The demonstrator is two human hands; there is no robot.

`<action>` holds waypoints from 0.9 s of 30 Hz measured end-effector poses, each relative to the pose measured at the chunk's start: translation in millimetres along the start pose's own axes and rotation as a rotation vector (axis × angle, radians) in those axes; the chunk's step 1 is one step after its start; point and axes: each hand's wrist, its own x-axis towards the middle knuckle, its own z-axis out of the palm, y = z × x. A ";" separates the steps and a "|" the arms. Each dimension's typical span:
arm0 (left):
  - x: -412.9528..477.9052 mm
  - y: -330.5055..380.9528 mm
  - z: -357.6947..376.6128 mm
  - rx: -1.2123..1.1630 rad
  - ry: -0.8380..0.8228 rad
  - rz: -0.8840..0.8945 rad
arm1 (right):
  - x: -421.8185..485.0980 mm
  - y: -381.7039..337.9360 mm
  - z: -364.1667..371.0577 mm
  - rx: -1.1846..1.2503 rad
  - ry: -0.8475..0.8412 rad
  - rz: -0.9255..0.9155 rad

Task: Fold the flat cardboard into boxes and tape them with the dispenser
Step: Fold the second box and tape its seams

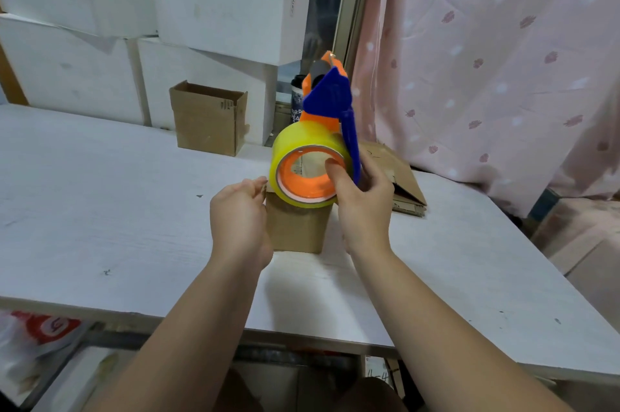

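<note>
Item: small cardboard box (297, 227), folded, standing near the front middle of the white worktop (100, 196). Its top is hidden by the dispenser, so whether the flaps are already taped cannot be told.

Item: tape dispenser (330, 102), orange frame with blue guard and handle, carrying a yellowish roll of tape (285, 156). It is being held just over the box's top, roll end toward the person, cutter end tilting up and away. Judged purpose: bringing the tape end down to the near edge so a strip can be run along the top seam.

Item: right hand (364, 200). It is gripping the dispenser from the right side; the thumb is hooking into the roll's orange core while the other fingers are closing round the blue handle behind. This grip is probably braking the roll and steering the tool at once.

Item: left hand (240, 210). It is pressing against the box's left side, fingers curled together over the upper left corner. Judged purpose: keeping a light box from sliding or tipping under the pull of the tape.

Item: second box (208, 117), open-topped, standing at the back of the worktop, well apart.

Item: flat cardboard (399, 173), stacked just right of and behind the box in hand, within easy reach as the remaining stock.
</note>
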 end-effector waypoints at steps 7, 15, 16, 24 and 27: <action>7.1 -6.4 1.7 -0.029 0.009 0.020 | -6.7 -2.3 7.5 -0.069 0.050 -0.147; 15.6 11.4 -5.9 -0.042 0.043 -0.067 | 2.7 -3.6 7.0 -0.138 -0.029 -0.090; 15.6 12.9 -7.3 -0.045 0.037 -0.077 | 3.6 -4.4 7.1 -0.178 -0.057 -0.085; 23.7 10.8 -12.5 -0.023 0.000 -0.096 | 4.5 -3.7 0.7 -0.268 -0.086 -0.102; 24.9 6.7 -12.2 -0.014 0.011 -0.075 | 2.6 -3.6 3.2 -0.277 -0.084 -0.122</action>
